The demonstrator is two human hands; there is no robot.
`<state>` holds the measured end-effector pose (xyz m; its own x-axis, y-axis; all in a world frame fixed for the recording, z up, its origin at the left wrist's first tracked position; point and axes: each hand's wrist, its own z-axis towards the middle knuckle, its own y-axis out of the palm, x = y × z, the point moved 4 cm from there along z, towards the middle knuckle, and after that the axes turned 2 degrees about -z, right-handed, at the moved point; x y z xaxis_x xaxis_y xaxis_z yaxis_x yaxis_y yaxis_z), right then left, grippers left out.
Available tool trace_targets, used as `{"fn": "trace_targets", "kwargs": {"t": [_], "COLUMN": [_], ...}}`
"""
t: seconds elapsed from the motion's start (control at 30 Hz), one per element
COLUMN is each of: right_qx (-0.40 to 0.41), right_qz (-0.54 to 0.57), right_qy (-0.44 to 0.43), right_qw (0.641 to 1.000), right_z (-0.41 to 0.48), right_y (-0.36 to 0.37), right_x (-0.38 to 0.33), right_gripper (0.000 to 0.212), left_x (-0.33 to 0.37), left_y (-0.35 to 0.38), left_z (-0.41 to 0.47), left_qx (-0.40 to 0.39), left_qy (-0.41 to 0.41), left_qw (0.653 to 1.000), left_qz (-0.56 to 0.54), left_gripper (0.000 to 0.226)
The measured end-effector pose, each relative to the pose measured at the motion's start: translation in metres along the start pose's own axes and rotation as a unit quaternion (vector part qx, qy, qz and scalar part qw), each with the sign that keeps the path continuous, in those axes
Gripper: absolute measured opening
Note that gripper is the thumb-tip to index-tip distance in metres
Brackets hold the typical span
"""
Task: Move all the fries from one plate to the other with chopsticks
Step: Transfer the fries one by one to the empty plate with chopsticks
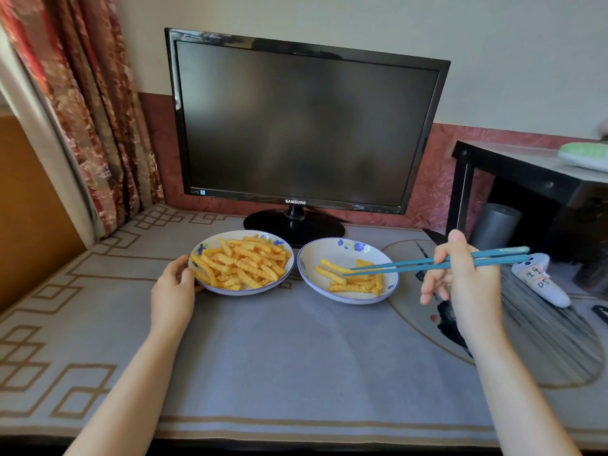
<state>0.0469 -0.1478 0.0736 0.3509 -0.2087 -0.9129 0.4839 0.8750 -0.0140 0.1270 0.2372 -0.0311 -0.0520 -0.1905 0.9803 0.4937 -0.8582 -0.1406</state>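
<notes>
Presently: chopstick tips down among the fries on the right plate

Two white plates with blue flowers are set side by side on the grey-clothed bench [296, 350], just in front of the foot of a dark monitor [306, 126]. The left plate [210, 244] is loaded with a heap of fries [241, 264]. Its near left rim is held by the left grip [174, 284], with the thumb at the edge and the fingers curled under it. The right plate [329, 255] is occupied by a small lot of fries [353, 283], gathered toward its near right side. A pair of blue chopsticks [411, 266] is held in the right grip [467, 284]. Its thumb and forefinger are closed round the shafts, and the lower fingers are loosely curled. The chopsticks are laid nearly level and pointed leftward. Their tips are a little apart and brought to the fries on the right plate; whether a fry is pinched between them cannot be told. A patterned curtain [92, 110] is hung at the left. A white remote [539, 281] with a handwritten label is laid at the bench's right end, near a dark side table [526, 172].
</notes>
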Motion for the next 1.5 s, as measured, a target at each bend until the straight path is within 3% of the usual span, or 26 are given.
{"fn": "trace_targets", "kwargs": {"t": [0.5,0.93,1.13,1.5], "right_qx": [-0.002,-0.075,-0.080,-0.052], "right_qz": [0.100,0.041,0.042,0.040], "right_qy": [0.011,0.006,0.000,-0.001], "right_qw": [0.995,0.996,0.996,0.998], "right_z": [-0.002,-0.005,-0.008,0.008], "right_y": [0.099,0.159,0.148,0.059], "right_x": [0.001,0.019,0.018,0.011], "right_gripper": [0.040,0.038,0.034,0.038], "left_x": [0.002,0.001,0.001,0.002], "left_y": [0.000,0.000,-0.001,-0.001], "left_z": [-0.002,-0.002,-0.002,-0.002], "left_qx": [0.001,-0.001,-0.001,-0.002], "left_qy": [0.001,-0.004,-0.001,0.005], "left_qw": [1.000,1.000,1.000,1.000], "left_qz": [-0.007,-0.023,-0.015,-0.009], "left_gripper": [0.038,0.038,0.037,0.038]}}
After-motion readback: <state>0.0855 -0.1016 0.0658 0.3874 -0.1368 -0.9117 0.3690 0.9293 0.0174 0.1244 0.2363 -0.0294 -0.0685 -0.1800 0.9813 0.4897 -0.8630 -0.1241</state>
